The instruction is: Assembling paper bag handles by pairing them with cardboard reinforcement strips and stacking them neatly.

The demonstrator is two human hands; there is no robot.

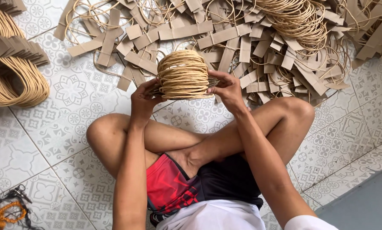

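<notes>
We see the left hand and right hand with fingers clamped on a bundle of cord handles, loops arching upward, long axis left-right.

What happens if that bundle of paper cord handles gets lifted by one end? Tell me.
The bundle is probably light: thin paper cords. It is likely floppy, since the left hand and right hand press both ends. Loose loops might splay apart.

Bright even daylight, soft shadows, sharp focus; edges perhaps slightly distorted.
</notes>
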